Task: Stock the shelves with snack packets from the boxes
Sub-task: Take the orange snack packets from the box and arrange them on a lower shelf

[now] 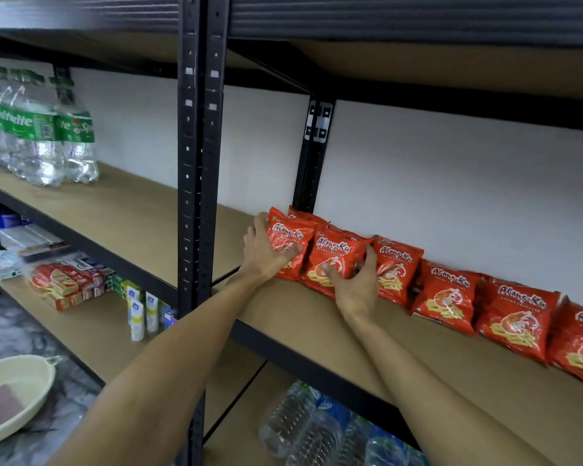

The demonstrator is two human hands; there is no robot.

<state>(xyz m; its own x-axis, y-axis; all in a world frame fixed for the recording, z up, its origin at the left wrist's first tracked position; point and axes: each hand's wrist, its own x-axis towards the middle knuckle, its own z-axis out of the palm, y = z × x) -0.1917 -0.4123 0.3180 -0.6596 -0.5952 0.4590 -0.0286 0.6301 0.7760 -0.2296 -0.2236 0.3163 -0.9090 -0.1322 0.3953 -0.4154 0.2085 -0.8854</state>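
Note:
A row of red snack packets leans against the white back wall on the brown shelf (303, 317). My left hand (266, 253) grips the leftmost packet (292, 235), thumb over its front. My right hand (354, 284) holds the second packet (334, 253), with the thumb on its front and the fingers round its right edge. Further packets (448, 294) stand in line to the right, up to the frame's edge. No box is in view.
Black steel uprights (201, 163) stand left of my arms. Green-labelled water bottles (41, 136) sit on the left shelf. Below are toothpaste boxes (68, 284), small tubes (143, 314) and a bottle pack (320, 428). A cream basin (34, 378) lies on the floor.

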